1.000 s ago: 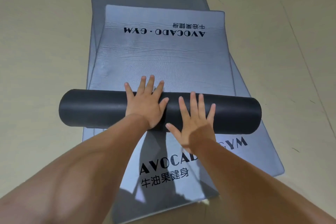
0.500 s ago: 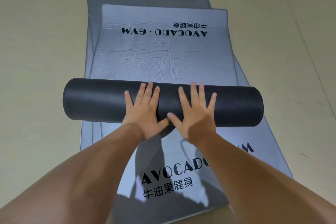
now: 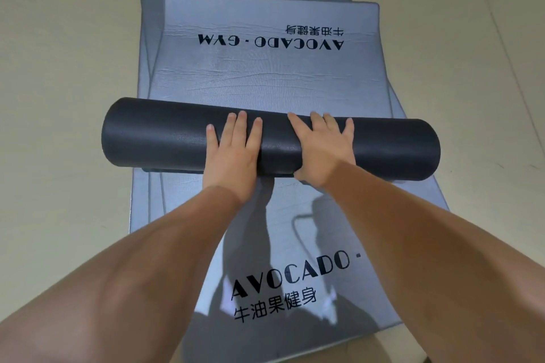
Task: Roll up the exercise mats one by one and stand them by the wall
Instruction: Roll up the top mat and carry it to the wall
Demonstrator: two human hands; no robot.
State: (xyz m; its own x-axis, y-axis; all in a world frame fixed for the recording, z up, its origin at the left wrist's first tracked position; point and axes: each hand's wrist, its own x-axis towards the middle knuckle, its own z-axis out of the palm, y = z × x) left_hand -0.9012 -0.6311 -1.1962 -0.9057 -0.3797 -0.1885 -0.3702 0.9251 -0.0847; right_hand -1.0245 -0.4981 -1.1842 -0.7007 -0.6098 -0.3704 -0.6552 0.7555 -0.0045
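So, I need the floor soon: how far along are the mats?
No mat stands rolled in view yet. The left hand and right hand press the dark roll, its printed flat end ahead unrolled. At least one lower mat lies flat underneath.

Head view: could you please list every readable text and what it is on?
"AVOCADO · GYM", upside down, on the half-rolled top mat.
"牛油果健身", upside down, same mat.
"AVOCADO ·", remainder hidden by the right forearm, on the lower mat.
"牛油果健身", same lower mat.
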